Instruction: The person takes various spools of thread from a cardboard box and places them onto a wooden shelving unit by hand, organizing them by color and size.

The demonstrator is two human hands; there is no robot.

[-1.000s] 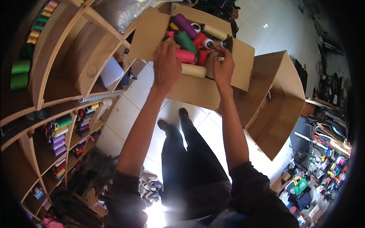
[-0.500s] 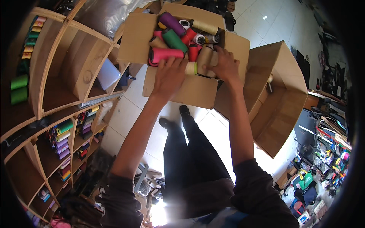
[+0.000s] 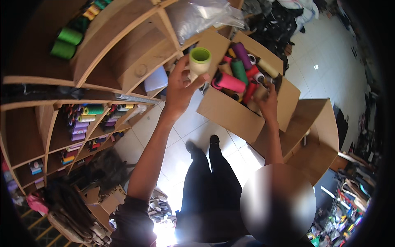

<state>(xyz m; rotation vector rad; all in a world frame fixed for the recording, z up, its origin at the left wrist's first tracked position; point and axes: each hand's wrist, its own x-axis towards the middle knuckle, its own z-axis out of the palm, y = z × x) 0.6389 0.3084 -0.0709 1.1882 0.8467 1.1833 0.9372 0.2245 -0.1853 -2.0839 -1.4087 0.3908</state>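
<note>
My left hand [image 3: 180, 88] grips a cream thread cone [image 3: 199, 68], raised beside the carton, its lime-green open base turned up toward me. My right hand [image 3: 268, 103] reaches into the open cardboard carton [image 3: 232, 111] at its near right side. Its fingers are bent among the cones there, next to a tan spool, and hide what they close on. Inside the carton lie a pink thread cone [image 3: 232, 83], a green cone [image 3: 238, 71], a purple cone [image 3: 242, 56], a pale yellow cone [image 3: 267, 68] and a red cone [image 3: 249, 92], heaped together.
Wooden shelves [image 3: 103, 53] with compartments of coloured thread run along my left. A larger open carton [image 3: 317, 140] stands just right of the thread carton. Clear plastic wrap [image 3: 205, 18] lies on the shelf top. Cluttered goods [image 3: 345, 197] fill the lower right.
My left hand has lifted the cream cone out of the carton and moved left with it. My right hand stays at the carton. The view has swung, shifting the carton rightward.
</note>
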